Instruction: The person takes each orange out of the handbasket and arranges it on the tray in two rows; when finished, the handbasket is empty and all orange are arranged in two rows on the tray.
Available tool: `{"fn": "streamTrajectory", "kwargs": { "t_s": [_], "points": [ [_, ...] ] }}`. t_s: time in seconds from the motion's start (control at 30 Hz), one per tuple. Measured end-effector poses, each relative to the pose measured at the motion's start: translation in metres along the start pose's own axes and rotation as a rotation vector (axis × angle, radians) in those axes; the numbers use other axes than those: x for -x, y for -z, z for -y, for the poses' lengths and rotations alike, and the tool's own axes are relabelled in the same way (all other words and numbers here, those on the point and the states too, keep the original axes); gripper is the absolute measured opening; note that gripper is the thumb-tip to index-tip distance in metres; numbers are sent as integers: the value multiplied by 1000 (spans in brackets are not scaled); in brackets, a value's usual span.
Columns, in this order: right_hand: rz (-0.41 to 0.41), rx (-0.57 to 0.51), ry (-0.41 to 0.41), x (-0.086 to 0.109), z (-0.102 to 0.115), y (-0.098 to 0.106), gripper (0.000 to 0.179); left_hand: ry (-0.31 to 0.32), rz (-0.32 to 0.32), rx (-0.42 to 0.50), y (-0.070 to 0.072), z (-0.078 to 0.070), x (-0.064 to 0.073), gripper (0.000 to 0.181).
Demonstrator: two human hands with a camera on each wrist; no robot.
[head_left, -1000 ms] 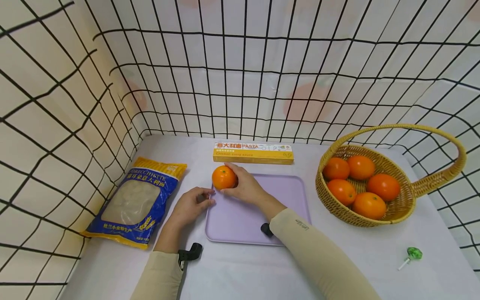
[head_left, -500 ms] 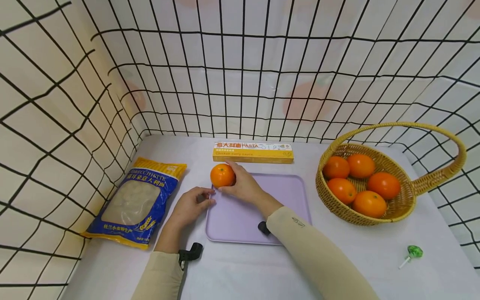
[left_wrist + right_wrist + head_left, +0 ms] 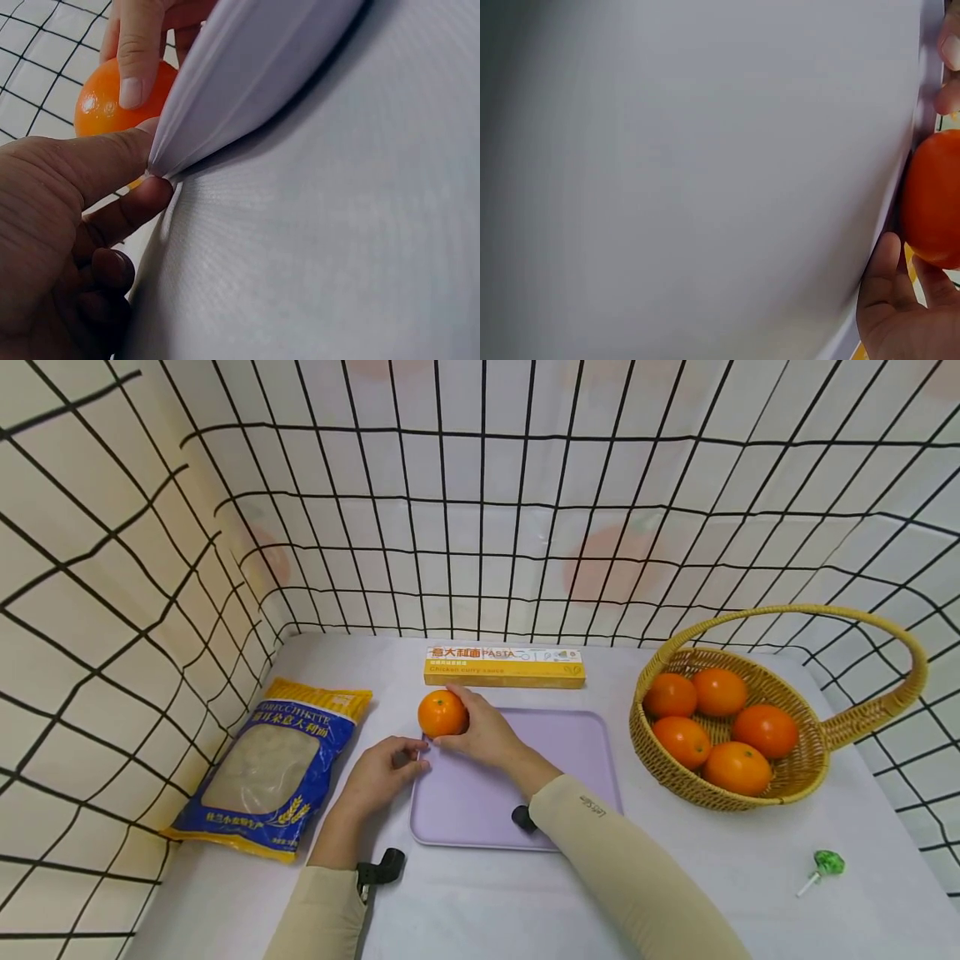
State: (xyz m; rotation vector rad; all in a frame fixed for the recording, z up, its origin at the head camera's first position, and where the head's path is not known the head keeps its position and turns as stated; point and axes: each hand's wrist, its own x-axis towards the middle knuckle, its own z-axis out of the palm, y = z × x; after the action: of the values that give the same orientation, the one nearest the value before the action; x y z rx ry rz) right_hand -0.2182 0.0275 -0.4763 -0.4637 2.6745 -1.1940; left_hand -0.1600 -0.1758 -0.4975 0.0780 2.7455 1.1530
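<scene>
At the far left corner of the lilac tray, my right hand holds an orange between thumb and fingers. The orange sits right at the corner rim and has a small green stem end on top. My left hand is at the tray's left edge, just nearer me than the orange. In the left wrist view, its thumb and index finger pinch the tray's rim, close beside the orange. In the right wrist view the orange is partly cut off at the right border.
Left of the tray lies a blue and yellow pasta bag. A yellow and white pasta box lies behind it. To the right stand a wicker basket of several oranges and a green lollipop. Black wire mesh surrounds the table.
My right hand and the orange have shifted very slightly left at the tray's corner. The left hand stays at the rim.
</scene>
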Motion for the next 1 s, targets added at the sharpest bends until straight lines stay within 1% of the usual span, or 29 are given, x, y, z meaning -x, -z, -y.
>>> {"fn": "streamTrajectory", "kwargs": {
  "t_s": [0.2, 0.3, 0.57, 0.8, 1.0],
  "points": [
    [8, -10, -7, 0, 0, 0, 92, 6, -4, -2, 0, 0, 1, 32],
    [3, -19, -2, 1, 0, 0, 92, -2, -5, -4, 0, 1, 1, 32],
    [0, -42, 10, -1, -2, 0, 97, 1, -10, 2, 0, -1, 1, 32],
    [-1, -61, 7, -1, -2, -1, 97, 5, -9, 9, 1, -2, 2, 32],
    [-26, -95, 5, 1, -5, -1, 97, 15, -4, 11, 0, -2, 1, 32]
  ]
}}
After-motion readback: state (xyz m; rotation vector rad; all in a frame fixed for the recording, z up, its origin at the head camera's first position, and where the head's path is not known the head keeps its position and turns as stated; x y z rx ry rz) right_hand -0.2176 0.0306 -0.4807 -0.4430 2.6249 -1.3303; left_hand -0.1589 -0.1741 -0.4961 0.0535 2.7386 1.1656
